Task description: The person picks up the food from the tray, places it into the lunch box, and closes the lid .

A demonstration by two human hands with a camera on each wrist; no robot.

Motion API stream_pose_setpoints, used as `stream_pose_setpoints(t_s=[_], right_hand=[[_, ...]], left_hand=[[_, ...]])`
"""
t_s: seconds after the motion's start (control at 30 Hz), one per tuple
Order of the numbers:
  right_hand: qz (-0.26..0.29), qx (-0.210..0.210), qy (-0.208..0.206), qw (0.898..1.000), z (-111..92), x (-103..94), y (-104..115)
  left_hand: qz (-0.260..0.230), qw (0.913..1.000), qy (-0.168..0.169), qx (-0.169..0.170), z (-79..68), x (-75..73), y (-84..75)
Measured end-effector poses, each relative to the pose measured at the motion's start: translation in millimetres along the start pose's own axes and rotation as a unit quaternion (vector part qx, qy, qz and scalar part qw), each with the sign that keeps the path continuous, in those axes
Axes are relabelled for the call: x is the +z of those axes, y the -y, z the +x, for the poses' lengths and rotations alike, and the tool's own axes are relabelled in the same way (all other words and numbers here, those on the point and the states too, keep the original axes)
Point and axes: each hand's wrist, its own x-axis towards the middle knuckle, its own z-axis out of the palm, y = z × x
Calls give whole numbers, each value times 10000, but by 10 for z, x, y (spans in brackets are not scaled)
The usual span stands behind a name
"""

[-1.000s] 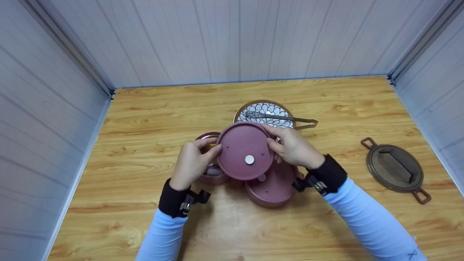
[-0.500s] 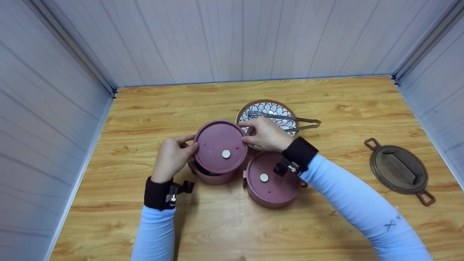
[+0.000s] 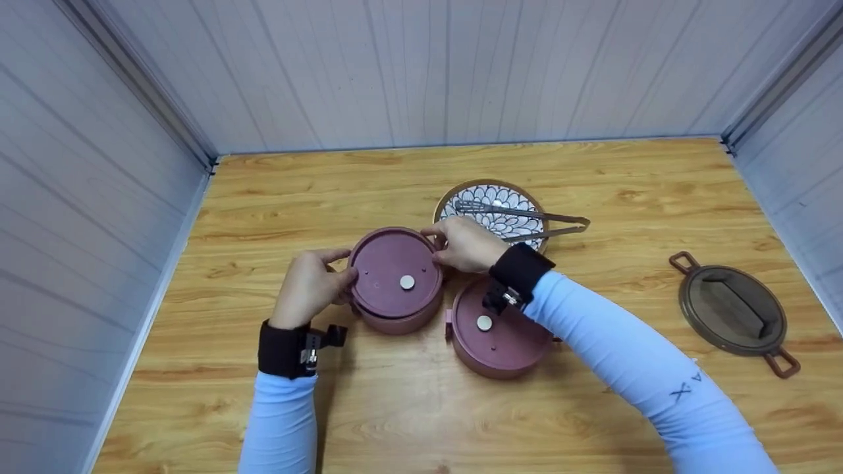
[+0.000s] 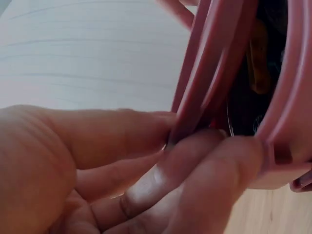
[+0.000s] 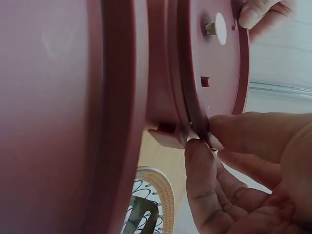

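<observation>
In the head view a round maroon lid (image 3: 388, 266) with a pale knob lies over the mouth of a maroon pot (image 3: 396, 325). My left hand (image 3: 308, 283) pinches the lid's left edge between thumb and fingers. At its right edge my right hand (image 3: 471, 245) pinches the same lid. The left wrist view has a gap between the lid (image 4: 214, 58) and the pot rim (image 4: 292, 73), with a yellow piece (image 4: 259, 63) inside. In the right wrist view, thumb and fingertips meet on the lid rim, close to a pot handle (image 5: 168, 136).
A second maroon pot (image 3: 497, 365), lidded, stands just right of the first, under my right wrist. Behind it a patterned plate (image 3: 490, 194) carries metal tongs (image 3: 560, 218). Far right lies a dark round pan with a lid (image 3: 732, 309) and brown handles. Pale panels (image 3: 421, 72) border the table.
Both hands have carried the lid leftward from above the space between the pots, then lowered it over the left pot. The second pot, plate and tongs have stayed put.
</observation>
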Motion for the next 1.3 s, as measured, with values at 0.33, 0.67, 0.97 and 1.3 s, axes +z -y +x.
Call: stream_pose_setpoints(t_s=[0.33, 0.67, 0.97, 1.3], right_hand=[[-182, -3, 110, 9998, 78, 18, 16], [-508, -292, -33, 9983, 113, 24, 17], [-1092, -728, 130, 9913, 48, -29, -23], [-2221, -1052, 910, 9651, -31, -46, 23]], left_hand=[[511, 9986, 69, -142, -14, 29, 9], [1288, 9916, 46, -59, -36, 24, -1], [1746, 9842, -178, 225, -79, -32, -3], [2674, 9518, 901, 1203, -18, 65, -67]])
